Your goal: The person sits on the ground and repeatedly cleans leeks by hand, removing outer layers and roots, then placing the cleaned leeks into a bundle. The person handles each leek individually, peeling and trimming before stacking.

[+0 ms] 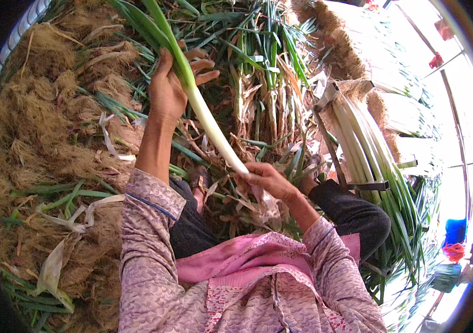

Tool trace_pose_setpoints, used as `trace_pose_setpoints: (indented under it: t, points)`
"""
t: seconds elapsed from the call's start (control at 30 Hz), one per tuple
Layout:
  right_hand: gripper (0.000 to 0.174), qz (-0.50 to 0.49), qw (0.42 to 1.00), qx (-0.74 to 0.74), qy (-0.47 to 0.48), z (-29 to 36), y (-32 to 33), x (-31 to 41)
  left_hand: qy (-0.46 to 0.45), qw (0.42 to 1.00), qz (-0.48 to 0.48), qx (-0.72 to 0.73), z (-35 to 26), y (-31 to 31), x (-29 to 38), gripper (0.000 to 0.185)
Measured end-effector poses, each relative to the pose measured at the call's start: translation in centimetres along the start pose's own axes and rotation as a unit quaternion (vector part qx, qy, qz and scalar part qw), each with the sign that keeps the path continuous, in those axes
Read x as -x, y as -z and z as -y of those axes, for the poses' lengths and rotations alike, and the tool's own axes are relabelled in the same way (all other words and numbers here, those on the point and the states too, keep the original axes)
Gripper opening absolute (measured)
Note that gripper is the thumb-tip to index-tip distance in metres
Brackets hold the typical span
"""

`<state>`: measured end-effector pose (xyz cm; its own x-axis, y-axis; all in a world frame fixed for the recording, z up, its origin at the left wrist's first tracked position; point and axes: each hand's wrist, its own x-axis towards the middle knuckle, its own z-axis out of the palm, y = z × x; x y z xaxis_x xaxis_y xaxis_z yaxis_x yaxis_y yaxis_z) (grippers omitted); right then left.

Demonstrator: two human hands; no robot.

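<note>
One long leek [211, 118] lies slantwise across both hands, its green leaves at the upper left and its white end at the lower right. My left hand [174, 81] supports it where green turns to white, the thumb against the stalk and the fingers spread behind it. My right hand [267, 181] grips the white root end; whitish peeled skin [267, 208] hangs just below these fingers. Ahead of my hands stand untrimmed leeks [269, 95] with dry outer leaves. To the right, a bundle of cleaned leeks [359, 137] rests in a metal frame [330, 145].
Trimmed roots [32, 108] and leaf scraps cover the ground at the left. Stacked leek bundles [407, 112] lie at the far right, near a blue object [455, 231] and red string [453, 252]. My bent knee [369, 229] is beside the metal frame.
</note>
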<state>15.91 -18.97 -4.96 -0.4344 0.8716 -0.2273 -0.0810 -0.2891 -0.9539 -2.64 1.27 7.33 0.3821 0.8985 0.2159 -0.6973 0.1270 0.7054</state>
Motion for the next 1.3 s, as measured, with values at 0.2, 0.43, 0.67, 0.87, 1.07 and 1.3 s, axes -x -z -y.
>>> trace_pose_setpoints:
  t: [0.2, 0.43, 0.67, 0.87, 1.07, 1.3]
  points:
    - [0.040, 0.033, 0.990, -0.133, 0.033, 2.6, 1.2, -0.7, 0.166, 0.985, -0.002, 0.043, 3.2, -0.7, 2.3, 0.024]
    - [0.072, 0.013, 0.968, -0.235, -0.089, 0.6, -1.9, 7.2, 0.170, 0.981, -0.014, 0.090, 1.4, 2.2, 0.1, 0.016]
    - [0.041, -0.067, 0.982, -0.150, -0.092, 0.1, -5.3, 12.7, 0.153, 0.977, -0.144, 0.028, 0.3, 4.3, -1.0, 0.012]
    - [0.033, -0.223, 0.945, 0.076, -0.228, -4.1, -5.8, 23.8, -0.039, 0.951, -0.306, -0.032, -6.5, 8.2, -2.4, 0.021]
    - [0.038, -0.129, 0.832, 0.505, -0.190, -2.6, 0.6, 20.1, 0.034, 0.967, -0.240, -0.074, -4.5, 10.3, -2.1, 0.030]
    - [0.022, -0.173, 0.828, 0.522, 0.110, 8.3, 4.0, 7.2, 0.055, 0.953, -0.230, -0.190, -0.2, 4.2, 0.1, 0.021]
